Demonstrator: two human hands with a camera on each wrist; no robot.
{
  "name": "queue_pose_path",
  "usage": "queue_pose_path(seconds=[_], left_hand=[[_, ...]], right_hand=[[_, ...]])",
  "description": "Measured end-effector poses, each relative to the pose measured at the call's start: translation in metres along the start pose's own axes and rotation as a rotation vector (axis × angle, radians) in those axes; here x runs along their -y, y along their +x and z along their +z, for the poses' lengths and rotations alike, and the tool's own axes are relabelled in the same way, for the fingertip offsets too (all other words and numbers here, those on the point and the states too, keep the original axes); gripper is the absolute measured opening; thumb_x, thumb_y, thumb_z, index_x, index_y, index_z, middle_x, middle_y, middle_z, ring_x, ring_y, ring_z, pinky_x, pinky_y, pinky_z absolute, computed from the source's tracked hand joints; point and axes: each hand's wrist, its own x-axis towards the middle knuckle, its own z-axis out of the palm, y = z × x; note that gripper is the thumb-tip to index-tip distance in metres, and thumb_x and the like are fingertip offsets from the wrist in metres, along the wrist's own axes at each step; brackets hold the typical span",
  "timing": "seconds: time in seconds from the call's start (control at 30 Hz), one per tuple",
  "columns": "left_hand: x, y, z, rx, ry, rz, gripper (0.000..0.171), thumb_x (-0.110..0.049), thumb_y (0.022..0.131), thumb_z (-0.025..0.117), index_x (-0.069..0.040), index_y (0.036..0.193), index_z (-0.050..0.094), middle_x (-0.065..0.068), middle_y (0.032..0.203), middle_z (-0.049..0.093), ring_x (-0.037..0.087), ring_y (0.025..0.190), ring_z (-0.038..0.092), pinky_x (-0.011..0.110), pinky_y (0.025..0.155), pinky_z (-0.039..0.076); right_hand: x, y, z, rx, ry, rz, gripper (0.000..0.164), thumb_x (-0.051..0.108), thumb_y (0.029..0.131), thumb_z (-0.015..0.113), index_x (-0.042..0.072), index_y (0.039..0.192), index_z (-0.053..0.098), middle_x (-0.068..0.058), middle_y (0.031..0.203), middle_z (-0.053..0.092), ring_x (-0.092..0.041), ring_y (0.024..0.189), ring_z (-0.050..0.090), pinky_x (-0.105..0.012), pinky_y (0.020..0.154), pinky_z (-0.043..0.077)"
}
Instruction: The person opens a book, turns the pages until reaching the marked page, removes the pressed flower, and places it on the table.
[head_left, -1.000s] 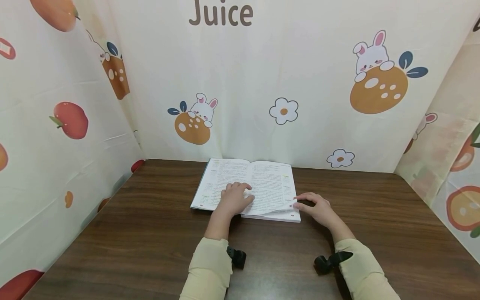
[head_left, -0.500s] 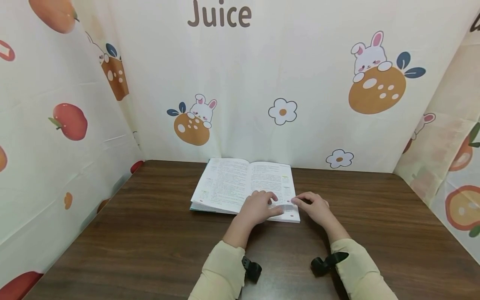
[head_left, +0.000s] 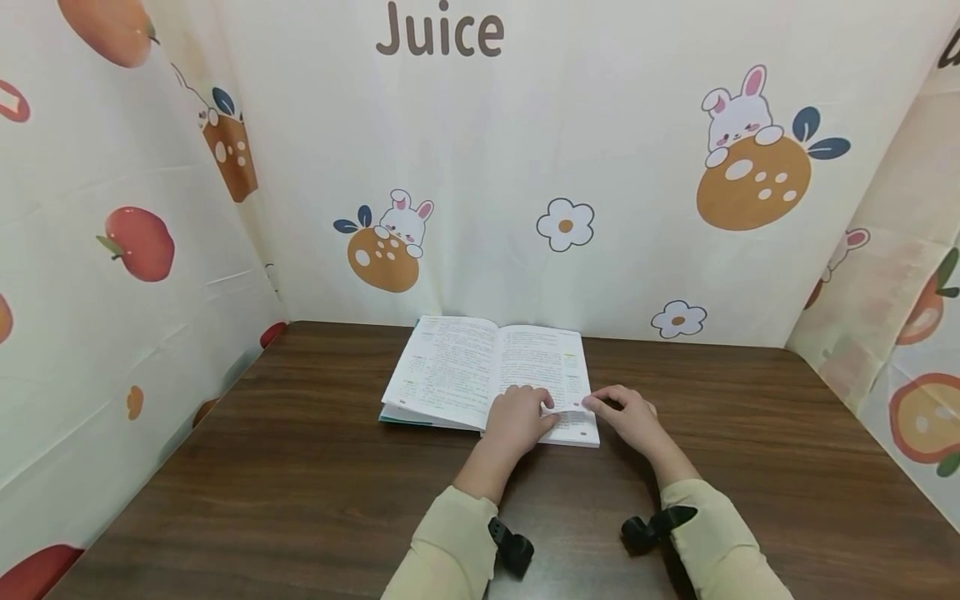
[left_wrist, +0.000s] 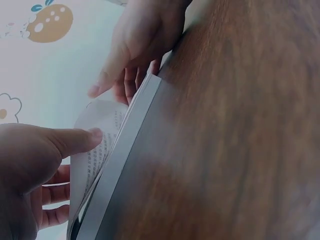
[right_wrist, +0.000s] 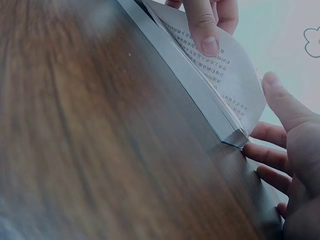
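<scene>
An open book with printed pages lies at the table's far edge. In the head view my left hand is over the lower part of its right side. My left hand pinches a lifted, curved page, thumb on the printed face and fingers behind it. At the book's lower right corner is my right hand. In the right wrist view the thumb of my right hand stands right at the page's outer edge. Its fingers are spread beside the corner of the book's page block, apart from the thumb.
The brown wooden table carries the book. A white curtain printed with fruit, rabbits and flowers hangs right behind it, with more printed cloth along both sides. Black wrist cameras sit on both sleeves.
My left hand has moved right, from the middle of the book to the lifted page near its lower right corner. My right hand has stayed almost in place at that corner.
</scene>
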Motion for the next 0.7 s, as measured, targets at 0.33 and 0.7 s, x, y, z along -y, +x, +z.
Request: queue_pose_path(seconds=[0.33, 0.7], left_hand=[[-0.002, 0.002, -0.001, -0.094, -0.018, 0.013, 0.019, -0.04, 0.086, 0.062, -0.024, 0.086, 0.07, -0.01, 0.065, 0.055, 0.014, 0.066, 0.051, 0.03, 0.059, 0.039], [-0.002, 0.001, -0.017, -0.247, -0.088, 0.011, 0.018, -0.036, 0.087, 0.062, -0.02, 0.088, 0.07, -0.008, 0.067, 0.059, 0.013, 0.063, 0.05, 0.027, 0.055, 0.038]], right_hand=[[-0.001, 0.001, -0.001, -0.014, 0.066, -0.01, 0.055, 0.046, 0.099, 0.026, 0.005, 0.126, 0.052, -0.017, 0.121, 0.056, -0.038, 0.123, 0.037, -0.059, 0.096, 0.01], [-0.001, 0.002, -0.001, -0.007, 0.069, 0.007, 0.057, 0.045, 0.1, 0.025, 0.003, 0.128, 0.051, -0.019, 0.123, 0.055, -0.039, 0.125, 0.035, -0.061, 0.097, 0.01]])
